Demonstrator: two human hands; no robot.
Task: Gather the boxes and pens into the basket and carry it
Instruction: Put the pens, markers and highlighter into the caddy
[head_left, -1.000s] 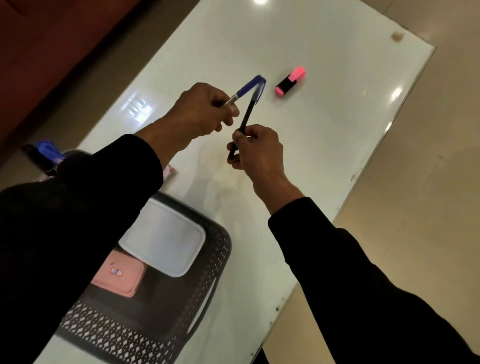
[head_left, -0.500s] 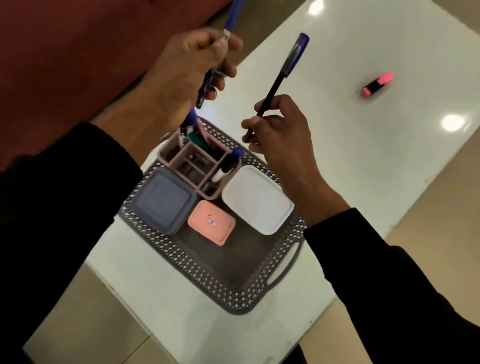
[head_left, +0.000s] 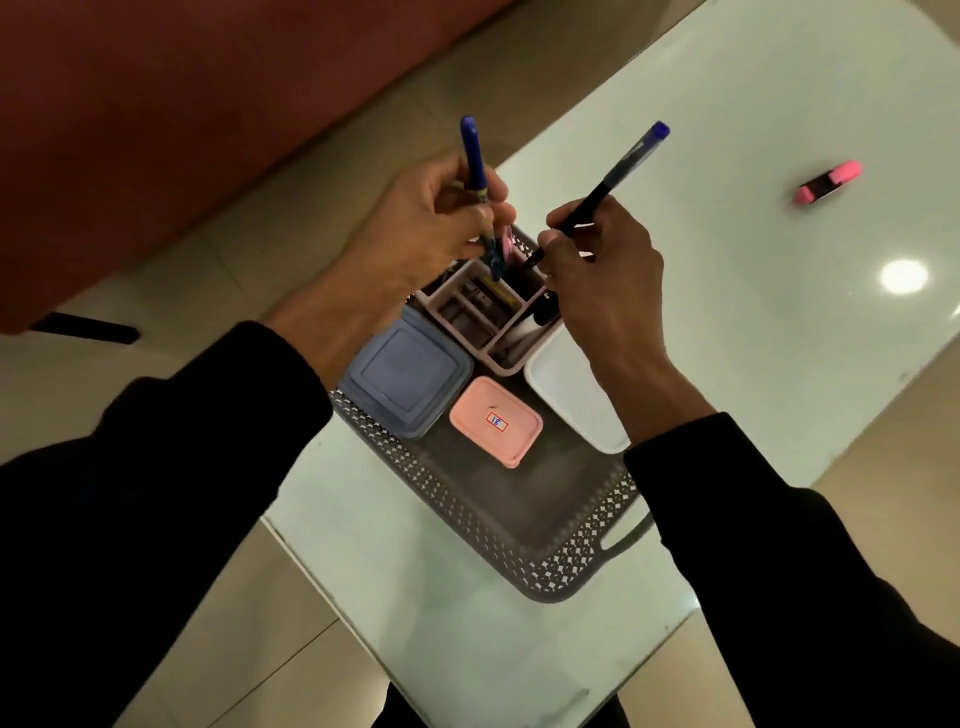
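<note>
Over the basket, at the near end of the white table, most of the gathering is judged done: a blue box, a pink box and a white box are already laid inside, beside a divided pen holder. A blue pen is pinched upright in the curled fingers of the left hand, and a dark pen is gripped at a slant by the right hand, its lower tip at the holder's rim. A pink highlighter is left well apart on the table, and carrying is not yet begun. Compared with half a second ago, both pens are lowered toward the holder.
</note>
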